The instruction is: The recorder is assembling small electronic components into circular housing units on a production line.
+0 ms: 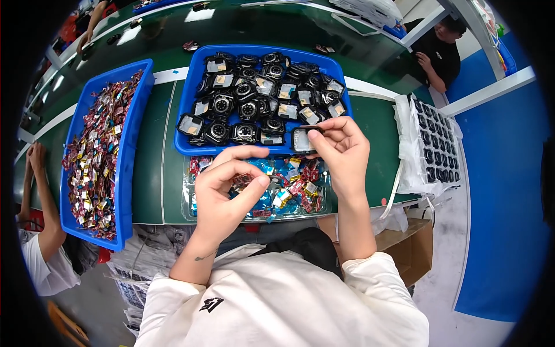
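My right hand (pixel 347 151) pinches a black smartwatch case (pixel 302 139), its pale inner side facing up, just over the near edge of a blue tray (pixel 182 124). That tray is filled with similar black watch cases (pixel 245 110). Lower and to the left, my left hand (pixel 222 188) has its thumb and fingertips drawn together. A small dark piece seems to be at the tips, too small to name. Beneath both hands lies a clear plastic tray (pixel 188 199) with many small red, yellow and blue parts (pixel 289 184), partly hidden by my left hand.
On the left stands a long blue bin (pixel 123 191) heaped with small red and white parts. White-wrapped trays of watch cases (pixel 430 141) are stacked at right. A cardboard box (pixel 407 248) sits below the green bench (pixel 151 173). Other people are at the left and far right.
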